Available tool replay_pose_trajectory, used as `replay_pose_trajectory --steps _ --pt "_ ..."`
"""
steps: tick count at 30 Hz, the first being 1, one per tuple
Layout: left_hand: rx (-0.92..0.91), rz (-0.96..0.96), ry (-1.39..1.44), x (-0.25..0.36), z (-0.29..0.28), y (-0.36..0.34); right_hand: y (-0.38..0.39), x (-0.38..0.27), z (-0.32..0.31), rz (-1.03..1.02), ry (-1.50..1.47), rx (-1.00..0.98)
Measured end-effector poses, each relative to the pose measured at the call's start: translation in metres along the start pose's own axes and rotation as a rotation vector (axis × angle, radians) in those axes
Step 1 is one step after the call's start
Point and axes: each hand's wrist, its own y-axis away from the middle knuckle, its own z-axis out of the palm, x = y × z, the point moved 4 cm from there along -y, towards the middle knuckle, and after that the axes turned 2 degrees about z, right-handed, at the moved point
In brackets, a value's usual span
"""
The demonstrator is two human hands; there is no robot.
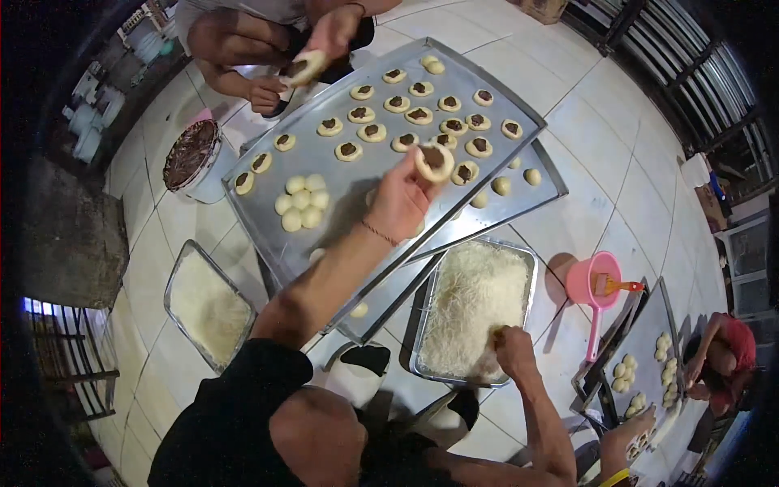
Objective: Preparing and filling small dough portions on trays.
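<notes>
My left hand [402, 204] is closed on a round dough disc [434, 164] with a dark brown filling in its middle. It hangs over a large metal tray [462, 81] holding many similar filled discs and a cluster of plain dough balls [302, 202]. Down in a rectangular pan [531, 284] of pale shreds [479, 288], perhaps grated cheese, my right hand [517, 355] has its fingers curled together. What those fingers grip is hidden. Across the tray, another person's hands [329, 40] hold a filled dough piece [307, 68].
Under the large tray lies a second tray [519, 200] with dough balls. A tub of brown filling [193, 154] stands left, above a pan of pale crumbs [207, 304]. Right are a pink dipper [580, 284] with a brush [618, 285], another dough tray [645, 357] and a person in red [730, 357].
</notes>
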Motion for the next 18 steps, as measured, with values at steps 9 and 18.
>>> replay_pose_trajectory --steps 9,18 --pt "0.004 -0.377 0.069 -0.069 -0.001 0.072 -0.002 -0.023 -0.063 0.215 -0.413 0.076" --pt "-0.092 -0.454 -0.354 -0.131 -0.007 0.117 -0.022 -0.092 -0.117 -0.007 -0.646 0.372"
